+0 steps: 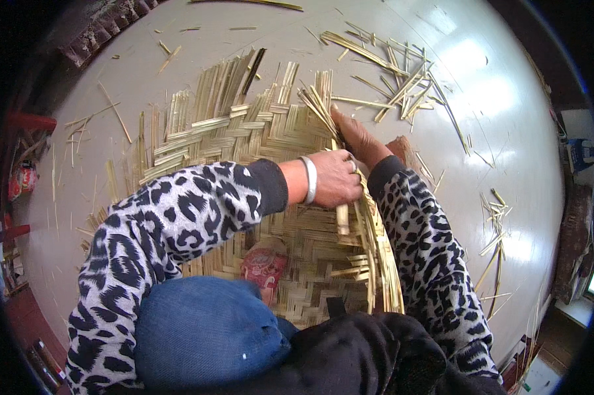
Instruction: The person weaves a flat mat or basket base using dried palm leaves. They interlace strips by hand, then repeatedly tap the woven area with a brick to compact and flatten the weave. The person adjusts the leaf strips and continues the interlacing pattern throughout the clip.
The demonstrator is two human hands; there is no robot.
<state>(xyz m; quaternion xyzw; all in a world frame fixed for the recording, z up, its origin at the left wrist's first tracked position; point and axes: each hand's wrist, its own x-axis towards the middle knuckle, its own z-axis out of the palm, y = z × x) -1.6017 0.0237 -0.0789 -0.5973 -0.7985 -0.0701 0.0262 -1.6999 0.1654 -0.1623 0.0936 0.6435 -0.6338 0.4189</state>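
Note:
A large woven mat (310,283) of flat pale cane-like strips lies under my arms, in a zigzag weave. Along its right side the strips are folded into a thick bundled edge (380,263). My left hand (333,178), with a silver bangle and a ring, is closed over this edge, its fingertips hidden behind the strips. Just beyond it, my right hand (359,138) grips the far end of the edge, thumb up against a bunch of loose strip ends (318,108). Its other fingers are partly hidden. Unwoven strip ends (228,82) stick out along the mat's far side.
Cut strip scraps (402,79) lie scattered on the smooth pale floor (507,164), with another small pile (497,214) at the right. A pink-red patterned slipper or sock (264,266) rests on the mat near my denim-covered knee (208,332). Red furniture (30,123) stands at the left.

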